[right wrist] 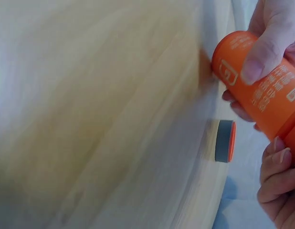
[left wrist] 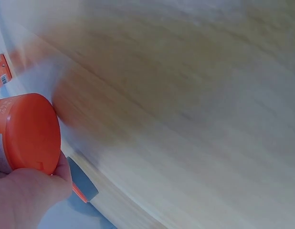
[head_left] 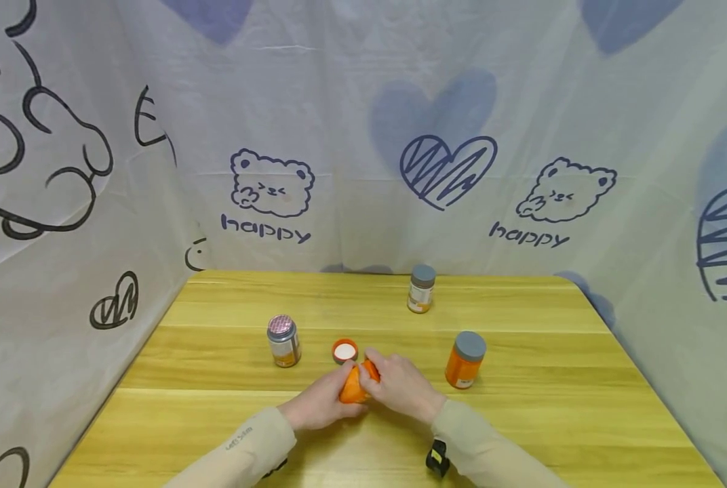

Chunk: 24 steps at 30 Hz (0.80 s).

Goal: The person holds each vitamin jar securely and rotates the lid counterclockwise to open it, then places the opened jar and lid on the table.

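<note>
**Gripping an orange jar (head_left: pixel 351 390) aslant between left hand (head_left: pixel 321 400) and right hand (head_left: pixel 402 383)**

With both hands together on the orange jar: clasping its body with the left, holding its upper end with the right, and so in contact with both, with neither the nearer. Along its long axis, pointing base-first toward seven or eight o'clock and upper end toward one or two, as seen from the head. Tilted rather than upright, seemingly lifted off the surface (head_left: pixel 553 379). Hard to tell, under the right hand's fingers, whether capped or bare at that end.

Outward from the hands, with twelve o'clock straight ahead: just beyond, at eleven, one loose lid (head_left: pixel 345 351), lying white inside up. Near ten o'clock, standing upright, one pink-topped jar (head_left: pixel 286 349). Toward one, well apart, upright, one pale-labelled jar (head_left: pixel 421 293) under a grey lid. Between two and three, also upright and grey-lidded, one second orange jar (head_left: pixel 463 366).

By count: two hands; four jars, two of them orange, two capped in grey; one lid lying loose.
</note>
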Available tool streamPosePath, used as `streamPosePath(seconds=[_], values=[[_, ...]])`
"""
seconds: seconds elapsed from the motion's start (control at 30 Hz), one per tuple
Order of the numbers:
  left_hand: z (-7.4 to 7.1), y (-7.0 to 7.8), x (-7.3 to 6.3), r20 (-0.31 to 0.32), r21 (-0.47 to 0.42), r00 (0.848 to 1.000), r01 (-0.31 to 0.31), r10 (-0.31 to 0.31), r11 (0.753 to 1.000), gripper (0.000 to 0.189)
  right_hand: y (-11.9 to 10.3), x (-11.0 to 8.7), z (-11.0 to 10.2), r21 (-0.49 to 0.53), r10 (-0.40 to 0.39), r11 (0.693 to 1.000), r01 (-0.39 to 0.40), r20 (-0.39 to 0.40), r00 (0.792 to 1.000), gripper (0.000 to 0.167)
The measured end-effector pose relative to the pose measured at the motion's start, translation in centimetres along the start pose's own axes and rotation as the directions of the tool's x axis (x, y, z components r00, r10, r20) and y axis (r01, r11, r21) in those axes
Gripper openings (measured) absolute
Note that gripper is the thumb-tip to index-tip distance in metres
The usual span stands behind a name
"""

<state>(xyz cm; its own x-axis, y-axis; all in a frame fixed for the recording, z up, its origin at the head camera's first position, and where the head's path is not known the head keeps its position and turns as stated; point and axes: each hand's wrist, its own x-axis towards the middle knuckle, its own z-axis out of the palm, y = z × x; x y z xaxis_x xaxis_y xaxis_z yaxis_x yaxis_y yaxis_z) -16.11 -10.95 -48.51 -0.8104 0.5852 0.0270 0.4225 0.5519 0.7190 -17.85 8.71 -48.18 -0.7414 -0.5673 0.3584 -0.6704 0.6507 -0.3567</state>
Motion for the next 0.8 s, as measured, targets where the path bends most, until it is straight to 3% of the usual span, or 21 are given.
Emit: streamPosePath(seconds=[0.23, 0.37, 0.57, 0.8], values=[[0.0, -0.1, 0.0, 0.008, -0.025, 1.0, 0.005, -0.005, 1.0, 0.046, 0.5, 0.1, -0.1, -0.051, -0.104, 0.993, 0.104, -0.005, 0.995, 0.011], [-0.1, 0.1, -0.1, 0.005, -0.019, 1.0, 0.002, -0.002, 1.0, 0.046, 0.6, 0.2, -0.2, -0.048, -0.103, 0.994, 0.103, -0.001, 0.995, 0.012], [-0.1, 0.3, -0.1, -0.002, -0.015, 1.0, 0.007, -0.007, 1.0, 0.045, 0.0, 0.4, -0.8, 0.04, 0.04, 0.998, -0.045, 0.113, 0.993, 0.021], [0.3, 0.4, -0.1, -0.037, 0.011, 0.999, -0.002, 0.003, 1.0, 0.051, -1.3, 1.4, -3.4, 0.104, 0.261, 0.953, -0.286, 0.201, 0.944, 0.047]])
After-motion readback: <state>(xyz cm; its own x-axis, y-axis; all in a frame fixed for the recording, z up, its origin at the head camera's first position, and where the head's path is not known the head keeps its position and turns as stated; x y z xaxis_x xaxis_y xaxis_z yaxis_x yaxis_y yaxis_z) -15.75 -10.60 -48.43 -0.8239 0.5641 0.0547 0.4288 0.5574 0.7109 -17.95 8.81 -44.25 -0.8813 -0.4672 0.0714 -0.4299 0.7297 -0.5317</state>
